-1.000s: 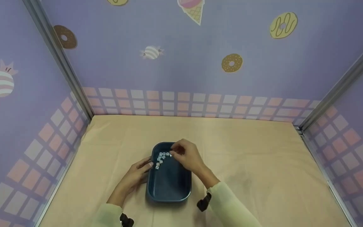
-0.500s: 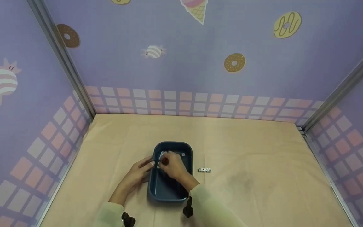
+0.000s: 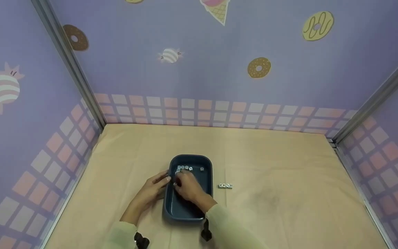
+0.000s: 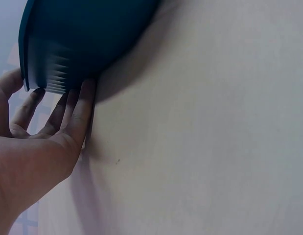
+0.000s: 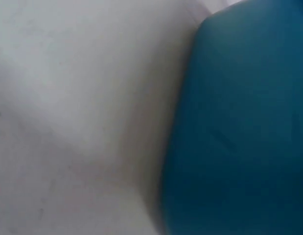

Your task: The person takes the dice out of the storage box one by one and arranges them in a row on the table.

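A dark blue rectangular tray (image 3: 188, 218) lies on the cloth-covered table. Along its far left inside sit several small white dice (image 3: 186, 167), and a lone die (image 3: 202, 169) lies near the right wall. My left hand (image 3: 151, 191) rests against the tray's left side, its fairly straight fingers on the outer wall and the thumb at the rim; the left wrist view shows these fingers (image 4: 82, 105) too. My right hand (image 3: 189, 186) reaches down into the tray with bent fingers among the dice at the left wall. Its fingertips are mostly hidden, so whether they pinch a die is unclear.
A short row of dice (image 3: 225, 186) lies on the beige cloth (image 3: 282, 166), just right of the tray. Patterned walls (image 3: 206, 114) stand behind and at both sides. The right wrist view holds only cloth and the blurred blue tray wall (image 5: 234, 127).
My right hand has moved from the tray's far middle down and left to the dice by the left wall. The lone die and the row outside have come into sight. My left hand stays put.
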`<state>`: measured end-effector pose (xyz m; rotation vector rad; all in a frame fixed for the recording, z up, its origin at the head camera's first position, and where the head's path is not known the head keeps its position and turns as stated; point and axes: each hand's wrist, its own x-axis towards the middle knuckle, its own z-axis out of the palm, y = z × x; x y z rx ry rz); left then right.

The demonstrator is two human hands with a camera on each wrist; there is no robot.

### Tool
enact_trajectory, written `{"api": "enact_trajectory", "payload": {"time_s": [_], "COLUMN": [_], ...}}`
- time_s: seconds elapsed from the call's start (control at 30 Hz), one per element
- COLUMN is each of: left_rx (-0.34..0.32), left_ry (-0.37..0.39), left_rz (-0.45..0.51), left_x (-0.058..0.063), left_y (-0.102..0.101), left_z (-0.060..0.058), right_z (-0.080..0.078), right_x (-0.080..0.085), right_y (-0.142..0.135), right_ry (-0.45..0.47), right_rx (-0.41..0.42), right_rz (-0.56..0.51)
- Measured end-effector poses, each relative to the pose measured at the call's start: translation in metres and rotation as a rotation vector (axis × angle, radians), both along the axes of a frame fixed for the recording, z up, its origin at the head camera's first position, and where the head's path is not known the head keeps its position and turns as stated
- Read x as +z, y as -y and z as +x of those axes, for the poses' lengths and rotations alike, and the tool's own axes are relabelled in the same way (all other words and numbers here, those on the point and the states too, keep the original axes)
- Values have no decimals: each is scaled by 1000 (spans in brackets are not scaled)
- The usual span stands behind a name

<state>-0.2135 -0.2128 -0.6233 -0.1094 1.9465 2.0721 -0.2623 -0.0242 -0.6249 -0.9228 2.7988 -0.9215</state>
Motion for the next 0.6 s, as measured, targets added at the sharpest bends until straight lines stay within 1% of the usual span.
{"api": "enact_trajectory", "payload": {"time_s": [0.07,0.13,0.2,0.3,0.4,0.47,0.53,0.6], "left_rx": [2,7,4,-1,1,11,22,31], "left_ry": [0,4,2,-2,-3,1,6,8], "left_rz": [-7,-8,-4,7,0,-7,-11,-15], "left_x": [0,1,1,0,1,1,1,2], "left_y": [0,0,1,1,1,0,-1,-1], "left_z": [1,1,2,2,1,1,1,1], "right_z": [1,2,3,3,0,-3,-8,-14], "right_x": [2,8,17,36,58,69,77,81], "right_y": [-1,-2,-7,-20,-44,-64,-88,-113], "right_ry": [-11,-9,-7,-11,-42,-61,-80,-95], "right_rx": [19,44,79,138,194,216,215,187], "right_rz": [29,32,9,-58,-124,-166,-200,-218]}}
